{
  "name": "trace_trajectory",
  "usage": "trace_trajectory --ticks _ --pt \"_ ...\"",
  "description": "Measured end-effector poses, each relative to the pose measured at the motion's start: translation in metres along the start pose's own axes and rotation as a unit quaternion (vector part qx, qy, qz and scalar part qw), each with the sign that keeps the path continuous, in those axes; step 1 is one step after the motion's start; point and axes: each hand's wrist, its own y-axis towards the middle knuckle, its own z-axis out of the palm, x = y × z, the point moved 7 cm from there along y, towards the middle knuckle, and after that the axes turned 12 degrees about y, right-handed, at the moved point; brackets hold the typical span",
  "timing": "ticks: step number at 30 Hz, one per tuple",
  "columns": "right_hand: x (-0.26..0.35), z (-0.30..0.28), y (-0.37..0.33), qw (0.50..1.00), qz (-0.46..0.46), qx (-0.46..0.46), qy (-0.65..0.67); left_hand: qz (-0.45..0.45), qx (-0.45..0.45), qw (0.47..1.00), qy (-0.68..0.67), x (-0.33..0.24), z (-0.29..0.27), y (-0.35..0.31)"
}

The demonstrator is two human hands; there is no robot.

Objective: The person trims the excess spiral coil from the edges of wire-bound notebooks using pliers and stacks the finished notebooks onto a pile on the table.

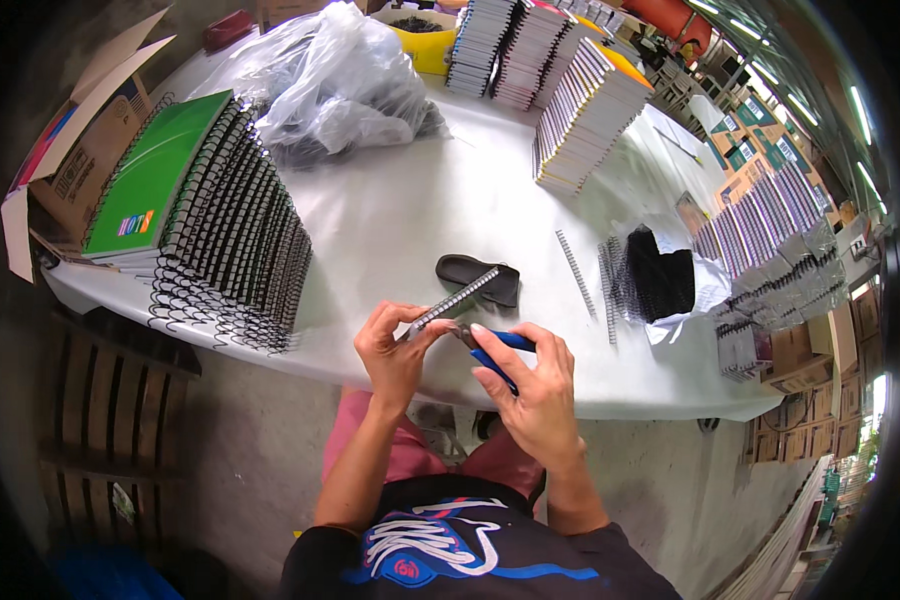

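My left hand is closed around one end of a narrow black-and-silver binding coil, which slants up and to the right. In my right hand is a pair of blue-handled pliers. Their metal jaws meet the coil's lower end by my left fingertips; whether they bite on it I cannot tell. Just beyond my hands, a dark object shaped like a shoe sole lies on the white-covered table, partly behind the coil. Another loose coil rests farther right.
At left stands a tall stack of green spiral notebooks beside an open cardboard box. Clear plastic bags lie behind. More notebook stacks rise at the back; black cloth and wrapped notebooks sit at right.
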Motion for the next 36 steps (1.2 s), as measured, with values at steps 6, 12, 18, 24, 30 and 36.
trace_trajectory --ticks 6,12,18,24,30,36 --pt "0.004 0.001 0.007 0.999 -0.002 0.011 -0.035 0.097 -0.023 0.988 0.122 -0.031 0.002 0.001" --pt "0.002 -0.007 0.009 1.0 -0.001 0.019 -0.005 0.169 -0.027 0.964 0.201 -0.045 0.003 0.003" --pt "0.005 -0.015 0.013 0.999 -0.015 0.039 -0.029 0.251 -0.032 0.925 0.284 -0.056 0.001 0.0" --pt "0.003 -0.016 0.013 0.998 -0.011 0.058 -0.019 0.282 -0.054 0.907 0.308 -0.057 0.004 -0.003" --pt "-0.023 0.005 -0.003 0.961 0.128 0.137 0.202 0.317 -0.085 0.886 0.329 -0.063 0.007 -0.008" --pt "-0.043 0.034 -0.018 0.746 0.346 0.248 0.512 0.323 -0.106 0.878 0.335 -0.061 0.002 -0.01"
